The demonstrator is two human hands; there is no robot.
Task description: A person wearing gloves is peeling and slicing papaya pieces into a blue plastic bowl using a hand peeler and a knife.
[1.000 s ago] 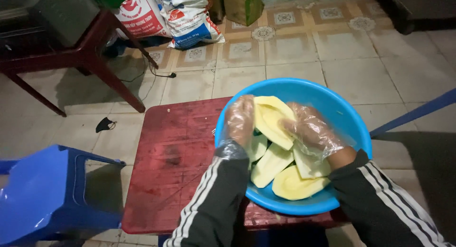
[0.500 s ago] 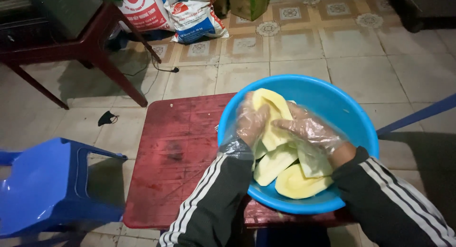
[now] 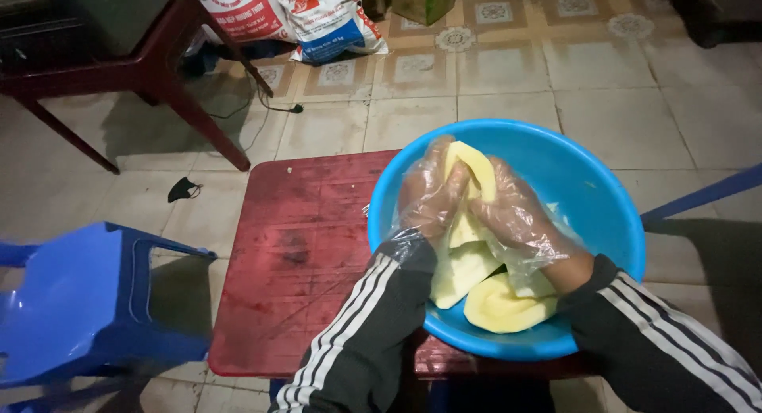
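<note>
A blue plastic basin [image 3: 595,199] stands on a low red table [image 3: 302,254]. Inside it lie several pale yellow peeled fruit pieces [image 3: 500,306]. Both my hands wear clear plastic gloves. My left hand [image 3: 429,195] and my right hand [image 3: 520,218] close together around one upright yellow piece [image 3: 470,171], lifted above the others in the basin. My sleeves are dark with white stripes.
A blue plastic chair [image 3: 87,302] stands at the left of the table. A dark red wooden table [image 3: 159,80] is at the back left, printed sacks [image 3: 294,16] behind it. A black face mask [image 3: 184,188] lies on the tiled floor. A blue chair leg [image 3: 706,192] shows at right.
My two hands have come together and raised one yellow piece upright from the pile. The view has shifted slightly towards the basin.
</note>
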